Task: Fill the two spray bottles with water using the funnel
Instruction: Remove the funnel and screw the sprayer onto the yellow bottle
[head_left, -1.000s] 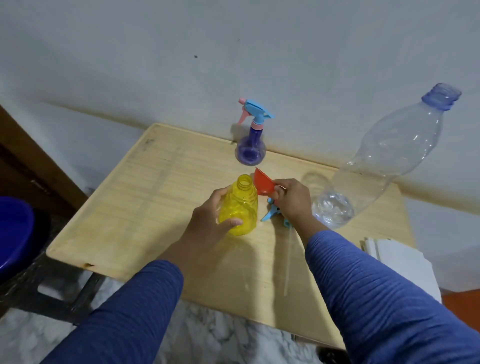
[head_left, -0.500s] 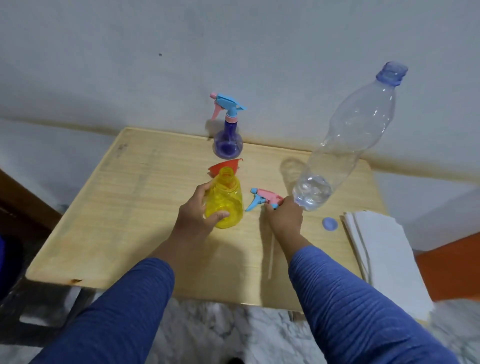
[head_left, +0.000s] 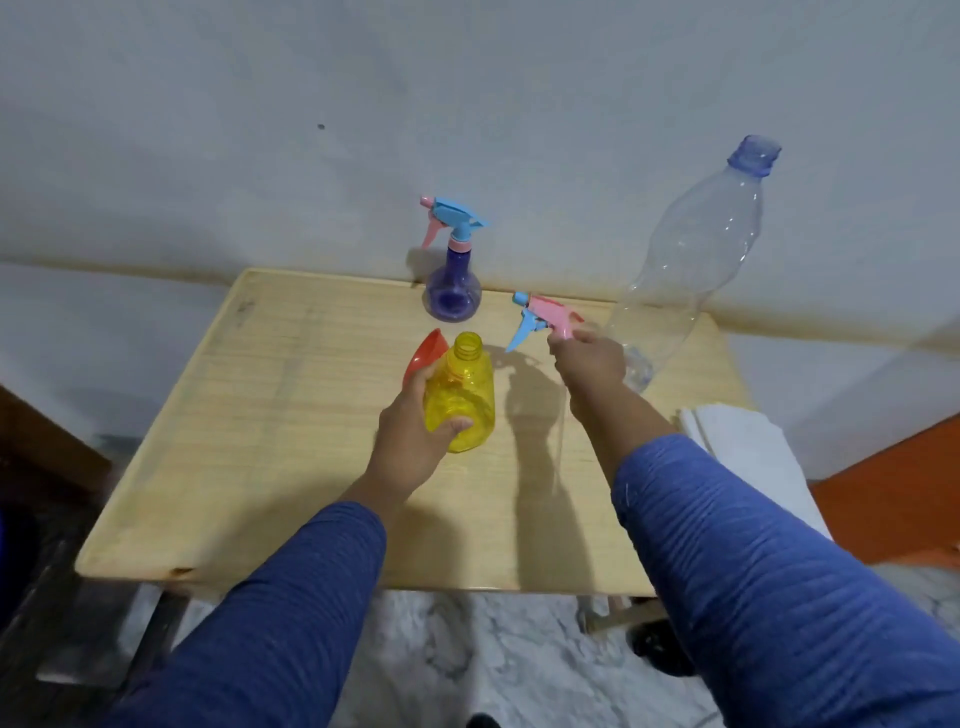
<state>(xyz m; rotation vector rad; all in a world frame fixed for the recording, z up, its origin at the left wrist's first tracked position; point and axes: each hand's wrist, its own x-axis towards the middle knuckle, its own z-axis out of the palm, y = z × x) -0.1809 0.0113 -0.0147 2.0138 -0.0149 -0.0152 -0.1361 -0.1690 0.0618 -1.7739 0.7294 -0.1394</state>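
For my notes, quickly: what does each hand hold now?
Left hand: grips the yellow bottle.
Right hand: holds the spray head.

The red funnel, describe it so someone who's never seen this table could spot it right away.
Start at the wooden table against the wall. Near its middle the left hand holds an open yellow bottle. The funnel is the small red cone just left of that bottle's neck, the only red thing on the table.

dim, soft shadows on table, wide-angle warp at edges, slight blur
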